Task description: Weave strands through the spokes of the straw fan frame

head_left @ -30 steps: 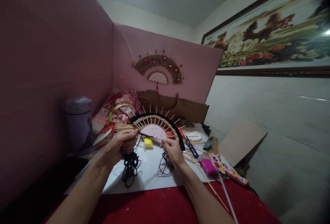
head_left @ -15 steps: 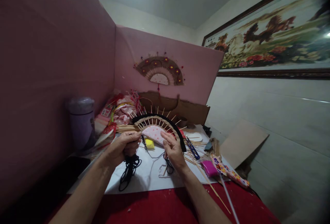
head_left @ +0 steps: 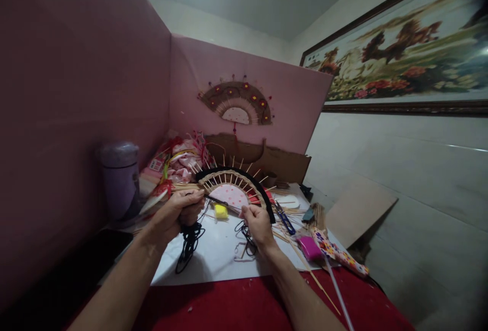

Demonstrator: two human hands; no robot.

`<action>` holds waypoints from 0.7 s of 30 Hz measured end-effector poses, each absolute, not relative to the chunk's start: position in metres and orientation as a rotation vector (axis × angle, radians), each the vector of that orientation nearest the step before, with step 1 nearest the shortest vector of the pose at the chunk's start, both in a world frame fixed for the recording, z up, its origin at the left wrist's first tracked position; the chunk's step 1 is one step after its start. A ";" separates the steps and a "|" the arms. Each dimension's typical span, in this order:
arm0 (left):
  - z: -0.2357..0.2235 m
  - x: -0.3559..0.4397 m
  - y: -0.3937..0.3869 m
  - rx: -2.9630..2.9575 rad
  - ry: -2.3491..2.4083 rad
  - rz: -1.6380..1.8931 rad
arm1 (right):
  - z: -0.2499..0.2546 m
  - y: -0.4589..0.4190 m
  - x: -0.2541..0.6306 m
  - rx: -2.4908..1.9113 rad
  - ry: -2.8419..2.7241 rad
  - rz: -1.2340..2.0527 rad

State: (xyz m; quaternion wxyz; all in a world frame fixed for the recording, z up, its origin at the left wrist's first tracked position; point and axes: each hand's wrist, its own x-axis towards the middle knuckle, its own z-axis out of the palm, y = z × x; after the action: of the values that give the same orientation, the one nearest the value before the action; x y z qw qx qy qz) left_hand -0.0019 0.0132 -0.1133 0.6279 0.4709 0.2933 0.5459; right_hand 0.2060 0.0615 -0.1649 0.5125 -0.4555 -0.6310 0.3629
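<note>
Black cord (head_left: 224,203) runs taut between my two hands, in front of a half-round fan frame (head_left: 229,173). My left hand (head_left: 189,207) is closed on the cord, and a loose bundle of it (head_left: 189,244) hangs below that hand. My right hand (head_left: 258,223) pinches the cord, with a few more loops dangling under it. The fan frame has wooden sticks, a woven band, a black outer band and a pink dotted half-circle base (head_left: 229,196). A small yellow packet (head_left: 220,212) lies just behind the cord.
Blue-handled snips (head_left: 285,220) and thin sticks lie right of the fan. Nearer are a magenta packet (head_left: 309,247) and a flower-patterned glue gun-like tool (head_left: 339,254). A purple thermos (head_left: 121,183) stands at left. A decorated fan (head_left: 236,102) hangs on the pink board behind.
Half a second ago my right hand was more open and the cord sagged between the hands. Now the right fingers are pinched on the cord again and it is stretched straight.
</note>
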 end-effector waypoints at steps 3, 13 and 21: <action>-0.115 -0.002 0.014 1.085 0.681 1.233 | -0.165 0.059 0.208 -1.194 -1.704 0.409; -0.127 0.011 0.018 1.135 0.664 1.078 | -0.158 0.045 0.198 -0.777 -1.691 1.130; -0.131 0.029 0.012 1.185 0.786 1.045 | -0.164 0.035 0.184 -0.628 -1.713 1.454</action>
State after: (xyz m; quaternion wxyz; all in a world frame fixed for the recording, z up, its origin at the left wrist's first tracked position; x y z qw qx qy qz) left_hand 0.0295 0.0122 -0.1308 0.6352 0.5186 0.3438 0.4575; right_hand 0.1845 0.0350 -0.1636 0.3935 -0.2473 -0.6751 0.5729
